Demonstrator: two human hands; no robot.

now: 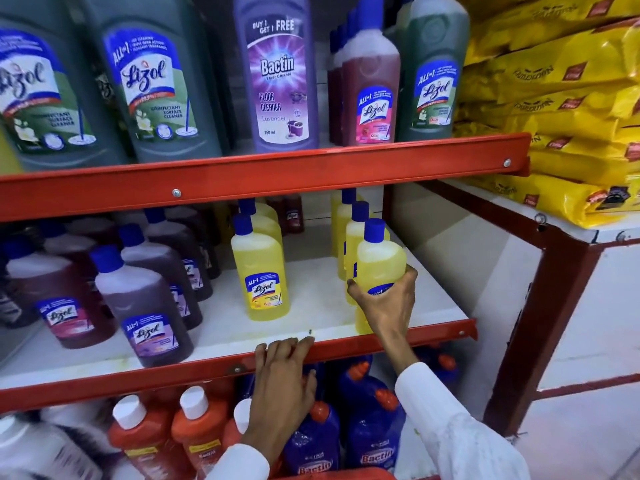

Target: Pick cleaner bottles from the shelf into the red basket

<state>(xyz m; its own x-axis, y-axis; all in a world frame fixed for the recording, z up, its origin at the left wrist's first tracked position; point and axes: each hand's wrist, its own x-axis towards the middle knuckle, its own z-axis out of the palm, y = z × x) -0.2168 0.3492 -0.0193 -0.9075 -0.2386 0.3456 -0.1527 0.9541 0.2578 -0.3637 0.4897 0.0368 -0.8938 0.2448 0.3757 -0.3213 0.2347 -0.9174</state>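
Note:
My right hand [386, 304] is wrapped around a yellow cleaner bottle with a blue cap [379, 261], the front one of a short row at the right of the middle shelf [311, 306]. The bottle stands upright on the white shelf board. My left hand [282, 379] rests on the shelf's red front rail, fingers curled over its edge, holding no bottle. Another yellow bottle [261, 271] stands alone in the middle of the shelf. A strip of the red basket [332, 475] shows at the bottom edge, below my arms.
Purple-brown bottles [145, 306] fill the left of the middle shelf. Large green and purple bottles [277, 74] stand on the top shelf. Orange bottles [201, 431] and blue bottles [374, 431] crowd the bottom shelf. Yellow sacks [561, 109] are stacked on a rack at right.

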